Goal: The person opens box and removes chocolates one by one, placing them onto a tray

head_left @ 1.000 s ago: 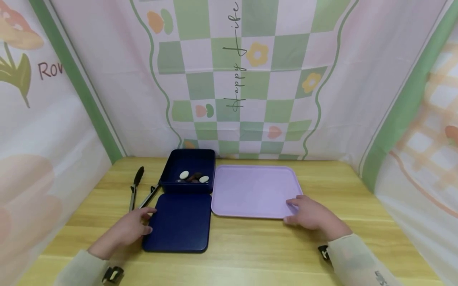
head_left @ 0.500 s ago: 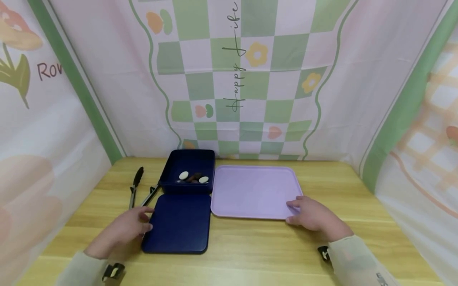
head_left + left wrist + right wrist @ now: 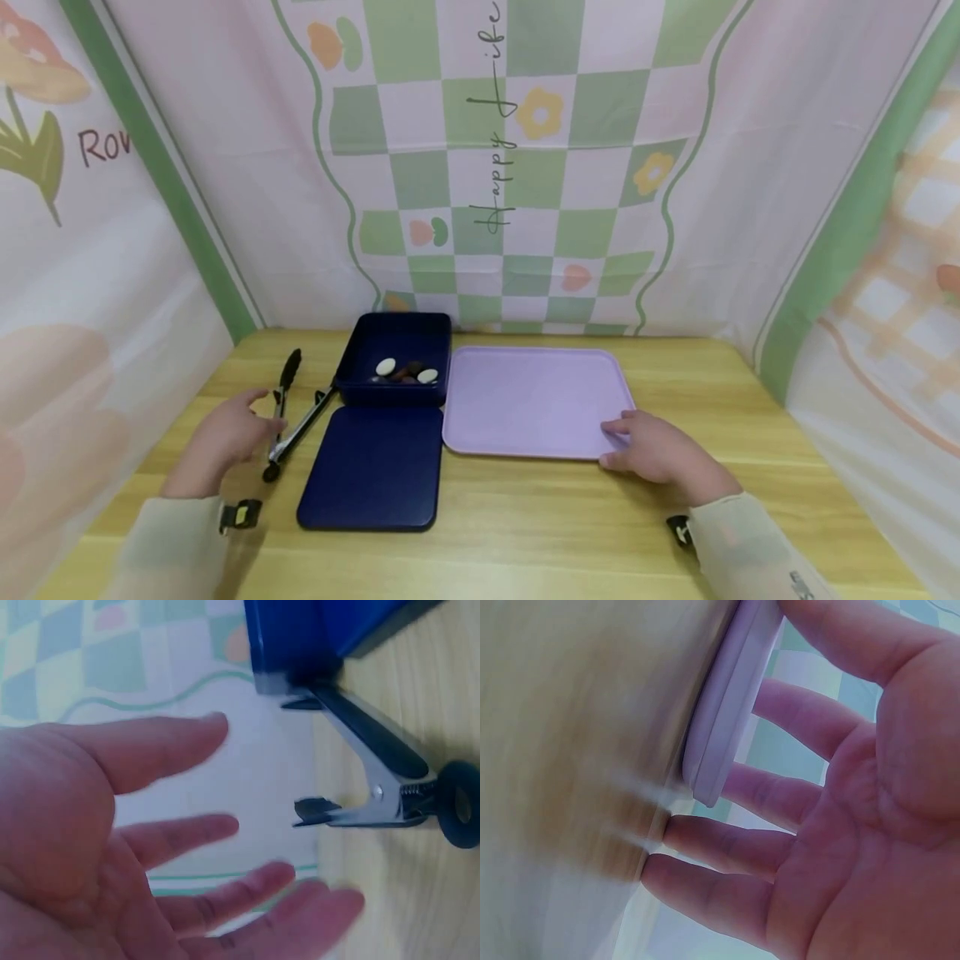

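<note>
In the head view, my left hand (image 3: 228,429) is at the left of a pair of tongs (image 3: 303,429). Its fingers are spread, and the left wrist view shows a gap between them and the tongs. The tongs lie spread in a V with black tips, the ring end towards me. At the front right corner of a lilac tray (image 3: 536,404) is my right hand (image 3: 652,446). The right wrist view has its thumb at the tray's rim and its fairly straight fingers beside the edge, two fingertips reaching the table.
A dark blue box (image 3: 401,333) stands at the back, holding several white and brown oval pieces (image 3: 386,367). A flat dark blue lid (image 3: 375,475) lies in front of it. Patterned cloth (image 3: 540,183) hangs behind the wooden table (image 3: 525,533).
My left hand has moved from the lid's left edge leftward and away from me, to beside the tongs, whose near end now shows. My right hand has stayed at the tray corner.
</note>
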The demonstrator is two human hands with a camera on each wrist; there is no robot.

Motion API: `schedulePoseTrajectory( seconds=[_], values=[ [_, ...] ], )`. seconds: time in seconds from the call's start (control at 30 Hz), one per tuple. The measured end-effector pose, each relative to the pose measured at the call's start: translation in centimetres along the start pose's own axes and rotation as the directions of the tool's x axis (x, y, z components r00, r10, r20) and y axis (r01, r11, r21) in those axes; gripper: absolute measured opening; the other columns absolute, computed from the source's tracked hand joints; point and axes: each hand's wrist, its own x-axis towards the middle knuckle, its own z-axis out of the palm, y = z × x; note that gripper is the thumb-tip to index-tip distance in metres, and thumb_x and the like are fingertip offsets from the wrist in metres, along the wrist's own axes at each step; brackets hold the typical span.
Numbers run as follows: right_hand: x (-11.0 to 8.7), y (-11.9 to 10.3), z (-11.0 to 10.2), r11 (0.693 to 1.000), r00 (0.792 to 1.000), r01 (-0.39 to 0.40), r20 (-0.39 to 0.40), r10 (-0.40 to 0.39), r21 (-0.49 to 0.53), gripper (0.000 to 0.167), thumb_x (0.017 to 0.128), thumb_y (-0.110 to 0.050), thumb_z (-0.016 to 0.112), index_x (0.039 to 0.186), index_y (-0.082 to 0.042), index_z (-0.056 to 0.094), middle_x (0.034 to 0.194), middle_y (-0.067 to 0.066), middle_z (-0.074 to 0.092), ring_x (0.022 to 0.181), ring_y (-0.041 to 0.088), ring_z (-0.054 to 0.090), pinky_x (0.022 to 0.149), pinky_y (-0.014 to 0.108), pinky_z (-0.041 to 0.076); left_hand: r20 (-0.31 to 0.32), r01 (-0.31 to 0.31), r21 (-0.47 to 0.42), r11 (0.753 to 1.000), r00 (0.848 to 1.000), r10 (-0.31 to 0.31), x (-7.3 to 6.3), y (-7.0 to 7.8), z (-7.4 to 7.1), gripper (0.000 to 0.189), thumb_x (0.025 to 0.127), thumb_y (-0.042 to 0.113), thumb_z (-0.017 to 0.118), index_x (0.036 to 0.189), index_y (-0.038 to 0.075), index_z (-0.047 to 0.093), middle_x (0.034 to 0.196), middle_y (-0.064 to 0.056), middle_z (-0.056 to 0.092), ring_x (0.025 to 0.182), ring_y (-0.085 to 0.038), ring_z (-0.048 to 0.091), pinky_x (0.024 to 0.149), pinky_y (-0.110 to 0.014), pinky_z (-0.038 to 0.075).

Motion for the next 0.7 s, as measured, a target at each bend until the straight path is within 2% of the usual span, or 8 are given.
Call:
schedulePoseTrajectory(
  seconds=[0.1,0.17,0.23,0.33,0.43,0.5,0.6,0.7],
  values=[
    [0.0,0.0,0.0,1.000,1.000,0.000,0.001,0.000,0.002,0.061,0.088,-0.036,0.076,0.132,0.004,0.061,0.140,0.040,0.040,0.128,0.059,0.036,0.105,0.067,0.028,0.028,0.066,0.000,0.998,0.997,-0.066,0.8,-0.4,0.2,0.086,0.096,0.030,0.065,0.153,-0.010,0.015,0.141,-0.041,0.035,0.074,-0.028,0.061,0.062,-0.040,0.054],
    [0.0,0.0,0.0,1.000,1.000,0.002,-0.001,-0.002,0.002,0.062,0.087,-0.036,0.077,0.132,0.004,0.061,0.140,0.040,0.040,0.128,0.059,0.036,0.104,0.067,0.028,0.065,0.093,-0.023,0.995,0.994,-0.091,1.3,-0.6,0.6,0.088,0.095,0.027,0.066,0.153,-0.011,0.011,0.122,-0.038,0.051,0.065,-0.023,0.055,0.059,-0.039,0.054],
    [0.1,0.1,0.0,1.000,1.000,0.003,-0.001,-0.003,0.003,0.062,0.087,-0.037,0.077,0.132,0.003,0.061,0.140,0.040,0.040,0.128,0.059,0.036,0.104,0.067,0.028,0.092,0.108,-0.034,0.994,0.990,-0.104,1.7,-0.8,1.0,0.090,0.094,0.024,0.068,0.153,-0.012,0.009,0.104,-0.032,0.056,0.062,-0.020,0.051,0.058,-0.039,0.053],
    [0.1,0.1,0.1,1.000,1.000,0.001,-0.001,-0.001,0.003,0.063,0.087,-0.038,0.077,0.132,0.003,0.061,0.140,0.040,0.040,0.128,0.059,0.035,0.104,0.067,0.028,0.106,0.087,0.010,0.996,0.991,-0.088,2.0,-0.8,1.3,0.085,0.092,0.020,0.071,0.148,-0.017,0.018,0.094,-0.028,0.057,0.065,-0.024,0.053,0.061,-0.041,0.053],
    [0.1,0.1,0.0,1.000,1.000,-0.007,0.005,0.007,0.004,0.063,0.087,-0.039,0.077,0.133,0.002,0.061,0.141,0.040,0.040,0.129,0.059,0.035,0.104,0.067,0.028,0.087,0.025,0.098,0.995,0.996,-0.034,2.1,-0.9,1.5,0.073,0.088,0.019,0.075,0.134,-0.021,0.036,0.111,-0.035,0.055,0.082,-0.034,0.058,0.070,-0.045,0.053],
    [0.1,0.1,-0.1,1.000,1.000,-0.010,0.006,0.010,0.009,0.063,0.087,-0.039,0.076,0.133,0.002,0.061,0.141,0.039,0.040,0.129,0.059,0.035,0.104,0.067,0.028,0.077,-0.007,0.146,0.989,0.997,-0.004,2.2,-1.0,1.6,0.067,0.086,0.020,0.076,0.126,-0.022,0.042,0.108,-0.033,0.056,0.089,-0.037,0.058,0.075,-0.048,0.052],
    [0.2,0.3,-0.1,1.000,1.000,-0.006,-0.014,0.006,0.029,0.062,0.088,-0.038,0.076,0.131,0.003,0.061,0.137,0.037,0.046,0.128,0.057,0.039,0.104,0.066,0.030,0.071,-0.017,0.162,0.987,0.997,0.005,2.3,-1.0,1.6,0.066,0.085,0.019,0.076,0.124,-0.023,0.043,0.101,-0.029,0.058,0.084,-0.035,0.059,0.074,-0.046,0.052],
    [0.3,0.7,-0.2,0.999,0.999,0.013,-0.046,-0.010,0.053,0.061,0.087,-0.036,0.077,0.129,0.006,0.062,0.132,0.034,0.052,0.125,0.055,0.044,0.103,0.064,0.033,0.078,0.004,0.137,0.991,0.997,-0.015,2.3,-1.1,1.6,0.069,0.085,0.016,0.075,0.128,-0.023,0.039,0.099,-0.027,0.058,0.076,-0.030,0.060,0.066,-0.040,0.053]
  ],
)
